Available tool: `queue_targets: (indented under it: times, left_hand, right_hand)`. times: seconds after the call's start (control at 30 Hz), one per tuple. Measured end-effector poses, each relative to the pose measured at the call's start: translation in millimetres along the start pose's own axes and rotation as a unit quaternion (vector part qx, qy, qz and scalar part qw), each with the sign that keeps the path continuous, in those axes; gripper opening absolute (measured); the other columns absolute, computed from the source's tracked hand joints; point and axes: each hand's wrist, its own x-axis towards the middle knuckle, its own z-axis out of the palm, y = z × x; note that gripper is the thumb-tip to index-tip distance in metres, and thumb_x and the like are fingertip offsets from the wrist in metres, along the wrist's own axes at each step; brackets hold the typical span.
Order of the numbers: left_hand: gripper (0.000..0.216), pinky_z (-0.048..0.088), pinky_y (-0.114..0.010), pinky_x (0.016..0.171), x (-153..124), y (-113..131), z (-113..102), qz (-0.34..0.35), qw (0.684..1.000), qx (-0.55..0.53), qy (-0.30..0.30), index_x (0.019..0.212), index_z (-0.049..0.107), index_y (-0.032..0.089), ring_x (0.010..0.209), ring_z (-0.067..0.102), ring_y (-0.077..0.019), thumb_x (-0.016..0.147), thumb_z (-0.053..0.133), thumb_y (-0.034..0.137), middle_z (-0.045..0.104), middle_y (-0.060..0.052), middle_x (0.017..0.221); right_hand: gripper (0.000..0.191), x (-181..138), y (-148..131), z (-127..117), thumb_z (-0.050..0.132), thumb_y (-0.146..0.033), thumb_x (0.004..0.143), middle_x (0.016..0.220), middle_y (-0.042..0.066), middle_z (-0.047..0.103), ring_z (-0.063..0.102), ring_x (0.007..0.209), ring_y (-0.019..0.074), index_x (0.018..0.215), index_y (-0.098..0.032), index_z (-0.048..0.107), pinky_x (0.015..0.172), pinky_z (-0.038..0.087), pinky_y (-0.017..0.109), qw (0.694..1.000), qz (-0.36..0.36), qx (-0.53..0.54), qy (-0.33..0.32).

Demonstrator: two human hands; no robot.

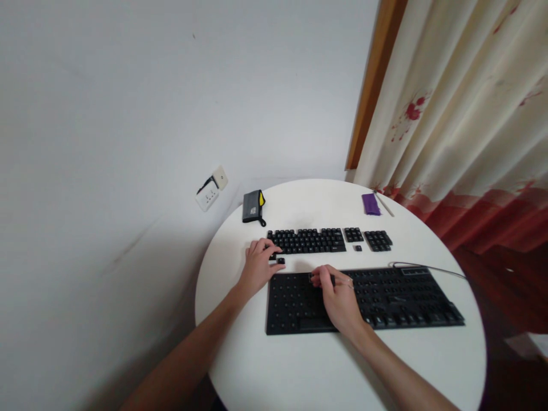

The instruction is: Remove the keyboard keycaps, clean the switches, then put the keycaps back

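A black keyboard base [394, 297], stripped of most keycaps, lies along the front half of the table. Over its left-middle part rests my right hand [338, 294], with thumb and fingers drawn together in a pinch. Whatever is between those fingertips is too small and dark to make out. My left hand [259, 264] reaches to the left end of a block of loose black keycaps [308, 241], laid out in rows behind the base. Its thumb and index finger are apart, beside a single keycap [281, 261].
Two smaller keycap groups, a narrow one [353, 234] and a wider one [378, 241], lie at right, near a lone keycap [358, 248]. A grey pouch [252, 206], a purple cloth [370, 204] and a thin stick [385, 205] lie farther back. A cable [432, 267] trails right.
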Motion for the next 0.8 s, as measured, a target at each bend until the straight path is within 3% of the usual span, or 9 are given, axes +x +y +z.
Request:
queue_targets:
  times: [0.67,0.8]
  left_hand:
    - [0.054,0.040,-0.047,0.093,4.5,-1.2,4.4,-0.062,0.998,0.033,0.005,0.117,0.063,0.028,0.111,0.048,-0.0312,0.068,0.084,0.030,0.055,-0.006,0.122]
    - [0.055,0.041,-0.046,0.094,4.9,-2.3,5.2,-0.070,0.997,0.039,0.002,0.117,0.063,0.029,0.113,0.048,-0.0317,0.067,0.085,0.032,0.055,-0.006,0.123]
  right_hand:
    - [0.046,-0.2,-1.2,-4.7,0.042,-0.048,0.099,0.075,0.005,0.071,0.066,0.071,0.0190,0.081,-0.017,0.070,0.072,0.048,0.029,1.000,0.007,0.017,-0.004]
    - [0.051,-0.7,-3.1,-8.4,0.035,-0.050,0.101,0.080,0.006,0.070,0.065,0.076,0.0194,0.085,-0.017,0.070,0.072,0.047,0.029,0.999,0.000,0.040,-0.003]
